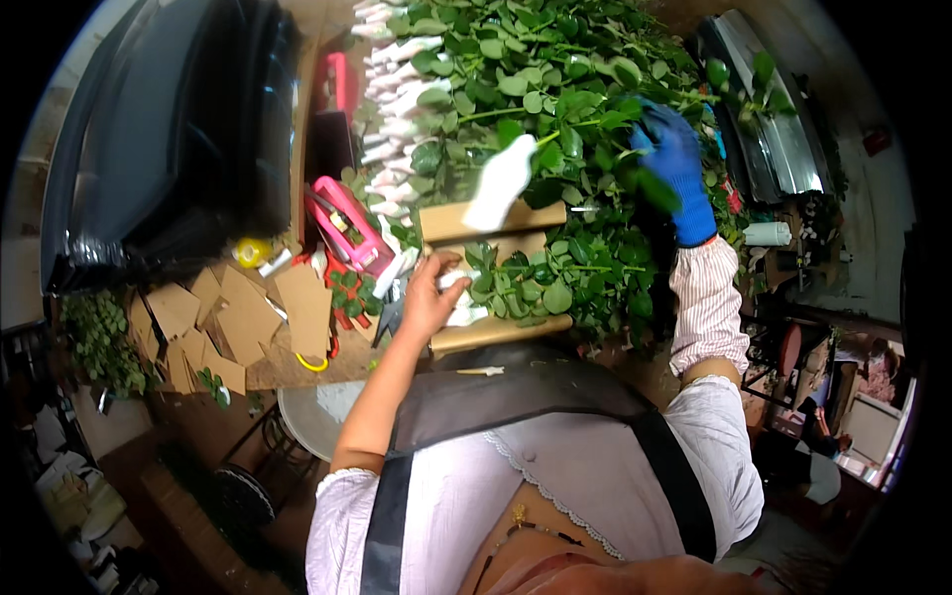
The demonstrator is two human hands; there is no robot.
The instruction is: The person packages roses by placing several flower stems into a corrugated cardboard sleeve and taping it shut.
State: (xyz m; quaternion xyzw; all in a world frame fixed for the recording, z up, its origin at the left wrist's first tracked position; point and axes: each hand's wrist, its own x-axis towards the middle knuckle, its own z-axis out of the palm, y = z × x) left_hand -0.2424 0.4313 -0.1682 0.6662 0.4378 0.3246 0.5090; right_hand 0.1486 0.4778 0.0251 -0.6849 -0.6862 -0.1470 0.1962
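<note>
My right hand (pixel 673 163), in a blue knit glove, grips the leafy green end of a long flower stem (pixel 549 138). At its other end a flower head in a white sleeve (pixel 500 184), blurred, hangs over the corrugated cardboard wrap (pixel 494 222). My bare left hand (pixel 433 296) is at the left end of that wrap, thumb and fingers around a white-sleeved flower head (pixel 451 280). Another white-sleeved head (pixel 467 316) lies just below it. Leafy stems (pixel 558 297) stretch rightward across the wrap. The front cardboard edge (pixel 498 333) lies close to my dark apron (pixel 513 390).
A large pile of leafy stems (pixel 520 67) covers the table beyond, white-sleeved heads (pixel 394 111) on its left. Left are a pink stapler-like tool (pixel 349 223), cut cardboard pieces (pixel 242 312), yellow tape (pixel 251 253) and black plastic (pixel 186 134). Silvery plastic sheeting (pixel 777 104) lies right.
</note>
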